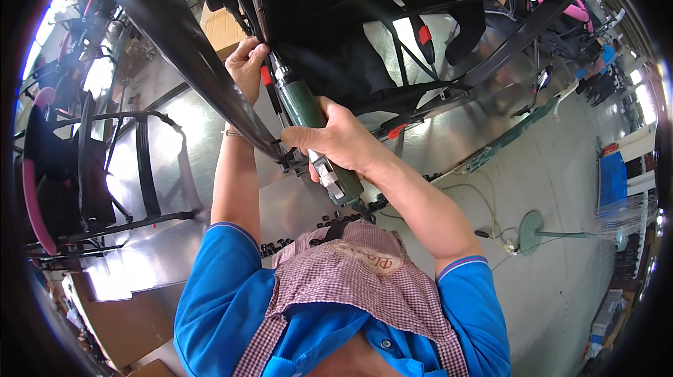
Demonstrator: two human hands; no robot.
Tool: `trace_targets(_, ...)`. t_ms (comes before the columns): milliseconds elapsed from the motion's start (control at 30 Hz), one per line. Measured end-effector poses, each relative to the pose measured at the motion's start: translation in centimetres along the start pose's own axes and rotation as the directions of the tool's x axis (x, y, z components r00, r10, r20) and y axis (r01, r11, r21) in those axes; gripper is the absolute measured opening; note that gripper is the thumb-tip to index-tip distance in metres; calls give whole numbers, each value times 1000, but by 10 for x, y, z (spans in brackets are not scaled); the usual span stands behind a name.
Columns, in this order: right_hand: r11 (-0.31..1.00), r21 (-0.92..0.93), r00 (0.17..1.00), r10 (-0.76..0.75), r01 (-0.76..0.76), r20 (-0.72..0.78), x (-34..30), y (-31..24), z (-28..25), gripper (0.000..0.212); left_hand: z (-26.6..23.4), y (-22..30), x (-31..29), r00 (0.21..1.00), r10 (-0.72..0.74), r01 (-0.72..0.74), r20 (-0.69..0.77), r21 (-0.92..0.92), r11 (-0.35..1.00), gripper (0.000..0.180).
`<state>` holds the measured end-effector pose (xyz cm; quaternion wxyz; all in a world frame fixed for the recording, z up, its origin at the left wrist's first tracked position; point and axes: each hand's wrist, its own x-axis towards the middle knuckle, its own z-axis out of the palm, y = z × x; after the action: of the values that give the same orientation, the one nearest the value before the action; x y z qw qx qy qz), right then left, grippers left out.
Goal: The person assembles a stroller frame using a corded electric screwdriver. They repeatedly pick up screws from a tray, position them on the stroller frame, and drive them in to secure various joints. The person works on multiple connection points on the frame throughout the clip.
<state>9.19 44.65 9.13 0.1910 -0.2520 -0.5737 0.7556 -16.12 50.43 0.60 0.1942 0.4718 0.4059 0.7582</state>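
My right hand (343, 140) is wrapped round a dark green power screwdriver (300, 100), its thumb across the body. The tool slants up and away, its metal nose beside a black frame tube (258, 5) of what looks like a stroller. Close to that nose, my left hand (245, 65) is closed in a pinch against the tube; whatever its fingertips hold is hidden. A thick black curved tube (189, 55) passes in front of my left forearm. Black fabric (315, 12) with red-buckled straps (397, 130) spreads beyond my hands and to the right.
A shiny metal worktable (158, 251) lies under the frame, with small black parts (277, 246) along its near edge. Another black frame with pink trim (35, 202) stands left. A cardboard box (119, 321) sits lower left. A fan (620, 237) stands right, near a cable (491, 219) on the floor.
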Motion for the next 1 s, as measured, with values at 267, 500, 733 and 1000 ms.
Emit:
trace_targets(267,978,-138,987,-158,155,-8,12,5,-1,76,-12,-9,9,996,8,23,-94,314,949,22)
trace_targets(500,971,-144,981,-190,192,29,-29,25,-37,94,-45,1,-61,999,-32,23,27,295,955,46)
trace_targets(733,975,-136,983,-169,177,67,-136,78,-98,119,-86,-58,-296,604,-797,674,20,520,524,14)
trace_targets(1000,988,-112,994,101,-106,-49,-198,135,-133,126,43,-45,-317,601,-676,308,427,656,689,10)
